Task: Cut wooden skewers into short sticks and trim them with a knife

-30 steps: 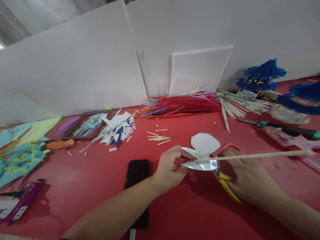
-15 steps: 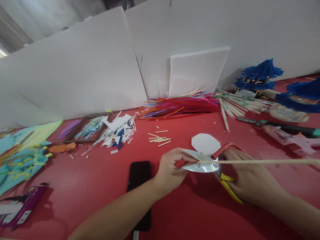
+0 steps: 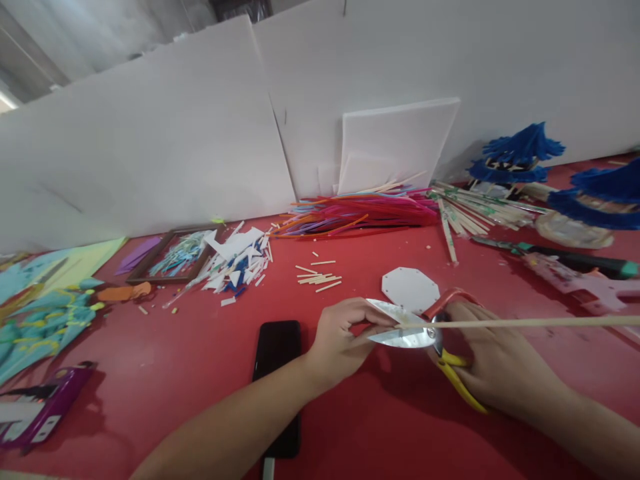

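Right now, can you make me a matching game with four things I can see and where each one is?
Things:
1. Metal scissors with red and yellow handles
2. Thin pale wooden stick
3. Flat black phone
4. White eight-sided flat piece

Places:
A. One end pinched in the left hand
B. Lying just beyond the scissors
C. On the red table, partly hidden by the left forearm
D. Held in the right hand

Pairs: 1-D, 2-A, 3-C, 4-B
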`<state>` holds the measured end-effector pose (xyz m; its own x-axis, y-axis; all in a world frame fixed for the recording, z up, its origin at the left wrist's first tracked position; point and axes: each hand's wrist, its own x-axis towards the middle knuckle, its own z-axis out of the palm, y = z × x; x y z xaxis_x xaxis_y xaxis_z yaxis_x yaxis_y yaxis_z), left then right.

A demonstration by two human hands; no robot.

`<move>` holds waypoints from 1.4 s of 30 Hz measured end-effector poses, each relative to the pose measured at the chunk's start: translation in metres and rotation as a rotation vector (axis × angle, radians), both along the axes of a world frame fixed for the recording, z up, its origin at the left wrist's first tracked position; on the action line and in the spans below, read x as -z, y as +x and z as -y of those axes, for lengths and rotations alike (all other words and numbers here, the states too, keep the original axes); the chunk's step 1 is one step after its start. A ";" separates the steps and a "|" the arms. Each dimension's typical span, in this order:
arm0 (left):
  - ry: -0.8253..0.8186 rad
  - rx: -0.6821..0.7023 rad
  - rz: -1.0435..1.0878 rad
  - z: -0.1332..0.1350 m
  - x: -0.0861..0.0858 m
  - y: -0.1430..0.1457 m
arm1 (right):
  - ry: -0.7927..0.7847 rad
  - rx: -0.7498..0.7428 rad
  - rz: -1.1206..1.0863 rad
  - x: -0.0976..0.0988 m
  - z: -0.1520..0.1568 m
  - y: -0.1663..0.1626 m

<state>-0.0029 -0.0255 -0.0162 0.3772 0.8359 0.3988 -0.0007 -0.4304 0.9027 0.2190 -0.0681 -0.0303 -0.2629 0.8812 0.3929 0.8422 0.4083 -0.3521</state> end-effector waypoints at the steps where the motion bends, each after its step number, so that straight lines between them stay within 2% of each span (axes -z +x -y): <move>1: -0.004 0.004 0.004 0.000 0.000 0.000 | 0.002 0.006 0.006 0.000 0.000 0.000; 9: 0.012 0.057 -0.027 -0.001 -0.006 -0.001 | 0.072 -0.007 0.022 -0.001 0.002 0.001; 16: -0.003 0.085 -0.009 -0.002 -0.002 0.000 | 0.052 -0.010 0.029 0.000 0.000 0.002; 24: 0.032 0.064 -0.030 0.000 -0.007 0.001 | 0.134 -0.039 0.035 -0.001 0.002 -0.001; 34: 0.025 0.065 -0.028 0.000 -0.006 0.002 | 0.045 0.004 0.015 0.003 0.002 0.000; 42: 0.005 0.066 -0.031 0.000 -0.005 0.001 | 0.097 0.009 0.048 0.003 0.002 0.000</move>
